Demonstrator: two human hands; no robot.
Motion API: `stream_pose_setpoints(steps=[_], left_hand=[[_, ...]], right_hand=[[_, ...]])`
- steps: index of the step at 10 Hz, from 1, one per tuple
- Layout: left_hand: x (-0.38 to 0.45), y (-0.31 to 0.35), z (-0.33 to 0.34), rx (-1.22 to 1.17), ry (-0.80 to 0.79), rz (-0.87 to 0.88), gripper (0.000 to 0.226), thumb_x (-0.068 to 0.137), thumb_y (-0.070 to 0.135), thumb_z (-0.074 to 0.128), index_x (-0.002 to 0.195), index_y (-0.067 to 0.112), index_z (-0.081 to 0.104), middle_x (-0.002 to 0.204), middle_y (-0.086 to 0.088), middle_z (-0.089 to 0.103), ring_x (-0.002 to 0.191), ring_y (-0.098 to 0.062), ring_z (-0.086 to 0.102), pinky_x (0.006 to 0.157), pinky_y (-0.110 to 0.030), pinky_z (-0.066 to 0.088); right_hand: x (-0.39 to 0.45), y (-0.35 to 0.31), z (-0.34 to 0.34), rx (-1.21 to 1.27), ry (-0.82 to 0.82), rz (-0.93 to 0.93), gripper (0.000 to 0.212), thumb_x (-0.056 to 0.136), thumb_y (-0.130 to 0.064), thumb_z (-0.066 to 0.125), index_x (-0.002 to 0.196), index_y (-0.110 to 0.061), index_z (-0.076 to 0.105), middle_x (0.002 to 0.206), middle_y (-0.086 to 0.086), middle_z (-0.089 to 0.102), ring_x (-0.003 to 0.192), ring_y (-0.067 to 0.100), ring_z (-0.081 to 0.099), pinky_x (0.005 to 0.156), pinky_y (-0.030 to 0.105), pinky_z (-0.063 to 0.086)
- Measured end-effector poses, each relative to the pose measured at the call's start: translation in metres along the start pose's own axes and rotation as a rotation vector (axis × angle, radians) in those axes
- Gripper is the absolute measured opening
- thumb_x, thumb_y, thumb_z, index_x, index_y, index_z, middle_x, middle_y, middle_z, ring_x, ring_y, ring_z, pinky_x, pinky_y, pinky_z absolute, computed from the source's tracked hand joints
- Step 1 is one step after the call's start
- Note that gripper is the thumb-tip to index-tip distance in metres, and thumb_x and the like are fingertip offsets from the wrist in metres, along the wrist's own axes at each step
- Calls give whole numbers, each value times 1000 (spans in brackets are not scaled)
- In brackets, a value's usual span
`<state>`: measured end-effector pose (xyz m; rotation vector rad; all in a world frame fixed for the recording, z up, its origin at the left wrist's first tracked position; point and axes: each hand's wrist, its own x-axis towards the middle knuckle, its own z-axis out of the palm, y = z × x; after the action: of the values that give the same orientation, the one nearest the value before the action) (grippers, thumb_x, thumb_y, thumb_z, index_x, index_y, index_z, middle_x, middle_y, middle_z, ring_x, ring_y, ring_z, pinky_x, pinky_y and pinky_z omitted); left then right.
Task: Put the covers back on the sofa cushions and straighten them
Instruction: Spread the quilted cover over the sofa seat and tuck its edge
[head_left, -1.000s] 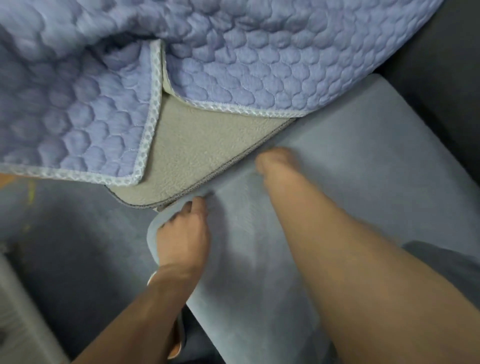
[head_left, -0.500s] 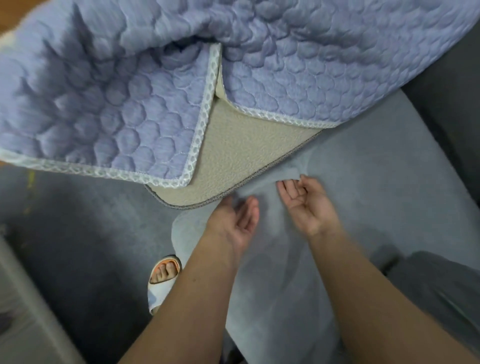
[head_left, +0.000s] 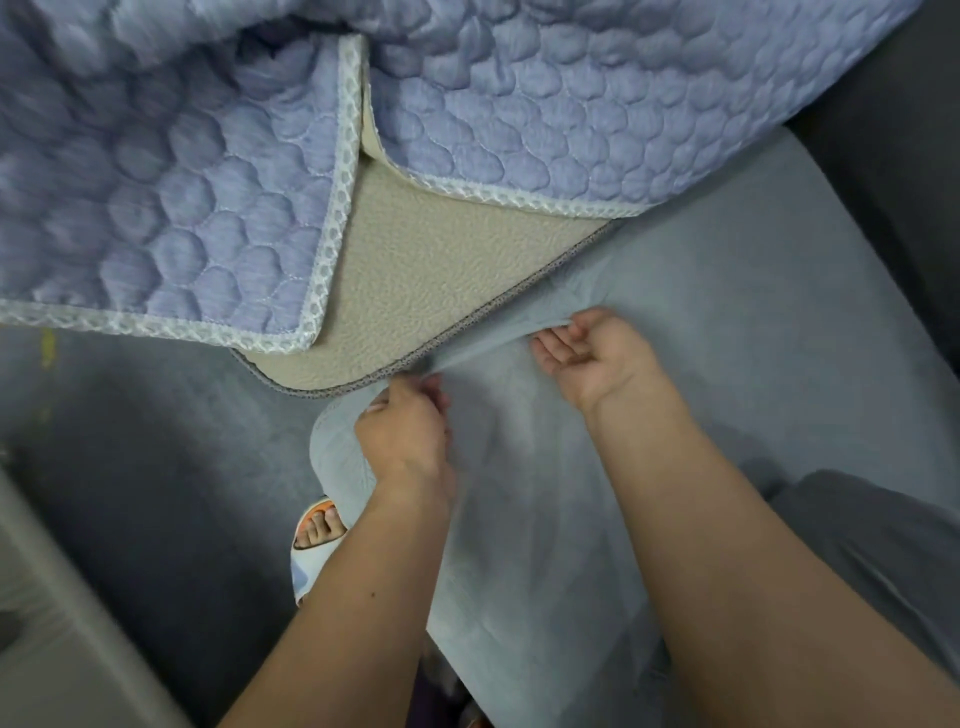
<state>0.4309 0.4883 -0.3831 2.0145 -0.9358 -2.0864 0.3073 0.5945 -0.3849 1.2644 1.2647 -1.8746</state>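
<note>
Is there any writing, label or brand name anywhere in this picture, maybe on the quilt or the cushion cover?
None can be read: the quilted purple cover, the beige cushion, the grey-blue cover held by the left hand and right hand, and the sandal show no text.

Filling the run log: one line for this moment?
left hand: pinches grey cover edge | right hand: grips cover fold | quilted mat: overhangs cushion

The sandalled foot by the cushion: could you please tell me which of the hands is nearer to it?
Left. The left hand is just above the sandalled foot; the right hand lies farther right.
</note>
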Motion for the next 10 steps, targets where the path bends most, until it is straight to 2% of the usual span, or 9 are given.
stream_pose_setpoints(steps=[1, 3, 4, 5, 6, 7, 8, 9, 10], left_hand=[[7, 12, -2, -49, 11, 48, 29, 86, -4, 45, 71, 9, 65, 54, -3, 61, 44, -14, 44, 41, -20, 30], [20, 28, -6, -225, -99, 174, 45, 85, -17, 46, 70, 18, 69, 64, -3, 65, 58, -19, 56, 52, -28, 50], [31, 11, -7, -49, -160, 366, 38, 93, -8, 42, 81, 8, 74, 74, -12, 73, 73, -32, 70, 75, -41, 60], [34, -11, -28, 961, -39, 941, 31, 94, 17, 45, 88, -1, 69, 85, -22, 70, 83, -41, 66, 79, -42, 49], [42, -23, -56, 1520, -106, 1277, 49, 96, 29, 42, 138, 6, 52, 129, -19, 56, 115, -41, 51, 103, -47, 38], [35, -27, -69, 1628, -102, 1159, 65, 97, 45, 33, 156, 17, 28, 154, -12, 31, 138, -39, 29, 118, -51, 21], [34, -18, -65, 1663, -20, 1119, 62, 94, 50, 37, 148, 18, 38, 142, -15, 45, 129, -38, 40, 109, -52, 30], [42, 7, -52, 1613, -2, 964, 44, 99, 48, 36, 113, 13, 59, 112, -20, 66, 107, -41, 58, 91, -48, 47], [49, 25, -43, 1699, -52, 754, 57, 99, 62, 26, 111, 19, 62, 117, -23, 66, 111, -44, 60, 92, -45, 47]], right_hand=[[4, 11, 5, 149, -127, -42, 21, 97, 0, 47, 78, -4, 56, 86, 12, 66, 90, 25, 66, 101, 41, 50], [20, 18, 45, 200, -257, -142, 24, 99, -5, 47, 80, -12, 57, 62, 0, 62, 54, 8, 63, 61, 22, 58], [36, 17, 36, 171, -340, -145, 21, 93, 3, 46, 92, -11, 62, 79, 4, 71, 73, 12, 69, 66, 24, 59], [33, 16, 28, 41, -350, -198, 19, 97, 1, 46, 110, -7, 57, 106, 14, 67, 97, 21, 66, 81, 31, 61], [30, 19, 27, -413, -247, -448, 16, 97, 2, 48, 110, -1, 57, 109, 21, 66, 105, 33, 65, 87, 41, 59], [26, 12, 10, -1632, -185, -1025, 29, 93, -13, 50, 118, -12, 64, 124, 12, 62, 121, 32, 53, 110, 48, 36], [25, 7, -21, -2107, -166, -1259, 48, 100, -41, 35, 146, -30, 38, 152, -9, 37, 145, 26, 21, 117, 57, -3], [34, 7, -30, -2169, -76, -1314, 55, 98, -49, 28, 150, -29, 29, 154, -4, 29, 145, 27, 15, 119, 57, -3], [42, 15, -14, -2105, -24, -1247, 54, 94, -53, 29, 143, -33, 39, 151, 3, 31, 144, 27, 16, 119, 54, 3]])
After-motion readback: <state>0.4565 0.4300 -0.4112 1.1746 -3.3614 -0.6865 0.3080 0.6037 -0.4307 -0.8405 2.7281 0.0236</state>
